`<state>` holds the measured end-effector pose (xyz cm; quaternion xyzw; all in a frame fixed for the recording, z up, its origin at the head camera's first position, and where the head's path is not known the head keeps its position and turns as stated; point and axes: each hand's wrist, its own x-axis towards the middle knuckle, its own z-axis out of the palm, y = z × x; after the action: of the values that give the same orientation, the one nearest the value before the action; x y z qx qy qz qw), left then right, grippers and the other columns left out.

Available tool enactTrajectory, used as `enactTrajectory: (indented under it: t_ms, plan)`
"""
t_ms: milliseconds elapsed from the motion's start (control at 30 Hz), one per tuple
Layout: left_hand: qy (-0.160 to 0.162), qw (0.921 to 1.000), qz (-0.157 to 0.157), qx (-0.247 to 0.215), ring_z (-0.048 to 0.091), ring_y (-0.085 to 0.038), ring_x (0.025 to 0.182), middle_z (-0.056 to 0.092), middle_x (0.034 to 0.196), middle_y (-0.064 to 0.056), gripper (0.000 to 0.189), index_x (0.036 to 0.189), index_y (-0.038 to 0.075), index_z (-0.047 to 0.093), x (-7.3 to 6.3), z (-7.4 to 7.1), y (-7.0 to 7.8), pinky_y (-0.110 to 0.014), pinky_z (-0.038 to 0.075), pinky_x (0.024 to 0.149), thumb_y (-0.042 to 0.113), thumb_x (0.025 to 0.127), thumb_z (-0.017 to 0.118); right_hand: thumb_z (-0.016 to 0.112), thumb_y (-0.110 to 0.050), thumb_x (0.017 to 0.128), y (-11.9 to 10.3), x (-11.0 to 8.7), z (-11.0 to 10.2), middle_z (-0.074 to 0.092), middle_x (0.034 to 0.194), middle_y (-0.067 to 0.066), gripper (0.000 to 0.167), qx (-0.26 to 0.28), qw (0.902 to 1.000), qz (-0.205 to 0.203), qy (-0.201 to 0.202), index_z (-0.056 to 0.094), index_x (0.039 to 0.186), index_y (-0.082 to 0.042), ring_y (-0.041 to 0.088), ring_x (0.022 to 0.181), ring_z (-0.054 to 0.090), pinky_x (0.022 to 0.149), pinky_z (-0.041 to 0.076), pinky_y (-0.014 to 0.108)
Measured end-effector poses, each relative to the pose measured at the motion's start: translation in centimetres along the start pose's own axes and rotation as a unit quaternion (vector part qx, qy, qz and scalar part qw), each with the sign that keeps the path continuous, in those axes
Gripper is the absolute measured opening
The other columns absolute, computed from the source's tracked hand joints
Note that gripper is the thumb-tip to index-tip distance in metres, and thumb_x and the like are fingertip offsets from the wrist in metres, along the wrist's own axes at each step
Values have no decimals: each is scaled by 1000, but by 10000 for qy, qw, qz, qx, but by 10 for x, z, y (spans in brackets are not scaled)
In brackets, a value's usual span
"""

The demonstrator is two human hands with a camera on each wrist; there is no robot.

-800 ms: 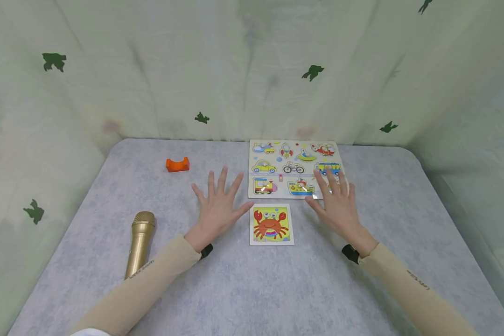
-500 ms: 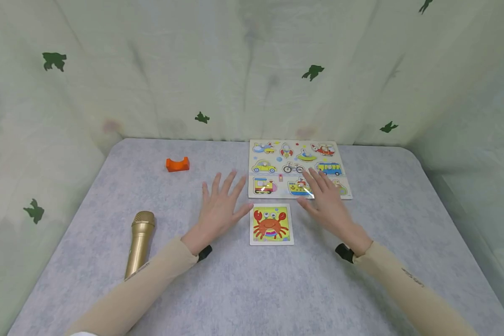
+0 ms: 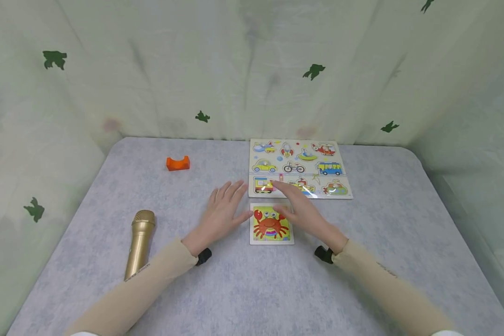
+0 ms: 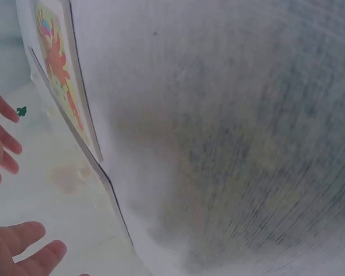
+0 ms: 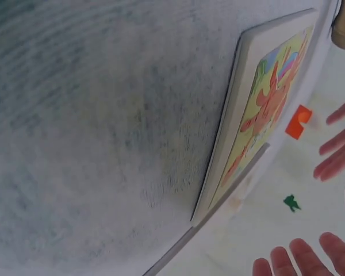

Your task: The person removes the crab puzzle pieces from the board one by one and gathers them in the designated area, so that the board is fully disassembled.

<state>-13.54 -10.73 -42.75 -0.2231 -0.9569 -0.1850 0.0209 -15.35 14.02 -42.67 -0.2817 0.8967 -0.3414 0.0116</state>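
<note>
Your crab picture panel (image 3: 270, 225), a white-bordered square with a red crab on yellow, lies flat around the middle of the bench (image 3: 252, 294). Your vehicle puzzle board (image 3: 311, 170) is flat just beyond it, right up at the far edge.

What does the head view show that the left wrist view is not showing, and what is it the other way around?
Only the head view: the gold microphone, the orange block, the beige sleeves, and the printed face of the vehicle board.

Only the left wrist view: no additional object, but a low, edge-on look, where the board appears as a thin strip.

Both: the crab puzzle, the board itself, the left hand and right hand (only partly in the wrist view), the table and the pale backdrop.
</note>
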Motion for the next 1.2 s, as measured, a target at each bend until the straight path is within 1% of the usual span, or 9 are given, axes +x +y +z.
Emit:
enactTrajectory:
  t_ms: [167, 333, 433, 500, 600, 733, 867, 1000, 1200]
  plan:
    - [-10, 10000, 36, -23, 21, -38, 139, 31, 152, -10, 73, 149, 8, 33, -3, 6, -1, -59, 17, 108, 43, 92, 62, 66, -18, 92, -4, 5, 10, 39, 148, 10, 62, 107, 9996, -11, -244, 37, 147, -12, 29, 136, 32, 107, 28, 50]
    - [-125, 9998, 123, -34, 24, -40, 137, 36, 149, -11, 71, 146, 6, 37, -6, 10, -3, -59, 18, 107, 39, 91, 65, 65, -14, 92, -3, 8, 17, 42, 146, 10, 59, 346, 9985, -213, -363, 40, 146, -10, 32, 136, 32, 108, 27, 49]
    - [-200, 9995, 248, -90, 25, -39, 137, 39, 147, -11, 67, 144, 5, 41, -8, 10, -4, -59, 19, 107, 37, 91, 65, 65, -12, 92, -2, 10, 20, 45, 143, 10, 56, 464, 9976, -232, -452, 43, 143, -8, 30, 132, 39, 105, 33, 47]
    - [-259, 9988, 374, -189, 25, -40, 137, 40, 146, -11, 65, 143, 5, 43, -10, 9, -6, -60, 19, 107, 36, 91, 66, 65, -12, 92, -2, 11, 22, 48, 140, 8, 53, 543, 9970, -110, -538, 45, 141, -7, 27, 127, 45, 102, 38, 45]
    - [-472, 9969, 500, -374, 24, -39, 137, 40, 147, -9, 62, 143, 5, 44, -12, 8, -8, -59, 18, 107, 33, 91, 66, 64, -10, 92, -2, 14, 23, 52, 135, 9, 48, 741, 9949, 67, -678, 48, 138, -6, 25, 119, 51, 98, 42, 43]
    - [-815, 9936, 621, -466, 24, -38, 138, 40, 147, -7, 61, 144, 7, 43, -15, 7, -11, -60, 17, 107, 33, 92, 64, 64, -7, 92, -1, 18, 24, 57, 128, 10, 44, 893, 9925, 219, -803, 52, 133, -4, 24, 114, 53, 95, 44, 40]
    - [-1063, 9904, 764, -437, 23, -39, 138, 40, 148, -6, 59, 143, 8, 45, -16, 8, -15, -61, 17, 106, 34, 93, 63, 64, -5, 91, -1, 21, 24, 59, 124, 8, 38, 910, 9911, 344, -903, 55, 128, -4, 22, 110, 55, 94, 45, 38]
    - [-1225, 9869, 946, -465, 22, -41, 138, 38, 149, -6, 55, 141, 12, 48, -17, 8, -17, -63, 17, 105, 34, 93, 63, 64, -4, 90, 0, 23, 26, 61, 119, 6, 34, 905, 9896, 435, -1031, 58, 124, -4, 21, 107, 56, 93, 45, 37]
    - [-1563, 9805, 1031, -590, 19, -44, 138, 35, 151, -6, 50, 140, 18, 52, -18, 6, -17, -65, 16, 104, 36, 94, 61, 65, -2, 90, -2, 29, 29, 63, 113, 5, 28, 823, 9882, 577, -1151, 61, 117, -3, 20, 105, 57, 94, 45, 35]
